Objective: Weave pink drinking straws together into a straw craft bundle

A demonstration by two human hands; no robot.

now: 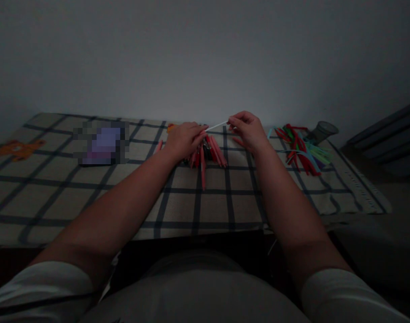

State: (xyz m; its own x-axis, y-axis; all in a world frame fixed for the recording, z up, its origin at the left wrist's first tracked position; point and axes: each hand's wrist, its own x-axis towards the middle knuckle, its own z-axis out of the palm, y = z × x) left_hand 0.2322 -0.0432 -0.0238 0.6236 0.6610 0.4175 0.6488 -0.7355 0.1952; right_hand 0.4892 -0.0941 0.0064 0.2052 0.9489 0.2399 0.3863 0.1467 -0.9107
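A thin white strip (216,126) stretches at a slight slant between my two hands. My left hand (185,140) is closed at its lower end, over a bundle of slim pink, red and dark pieces (209,150); how much of the bundle it grips is hidden. My right hand (247,128) pinches the upper end of the strip between thumb and fingertips. Beneath the right hand lies another slim pink piece (239,141). One more pink piece (158,146) pokes out left of my left hand.
A checked cloth (178,206) covers the table, which meets a plain wall. At right lie red, green and blue strips (297,150) beside a dark cup (324,130). Farther left are a blurred purple item (105,143) and a flat orange shape (18,149).
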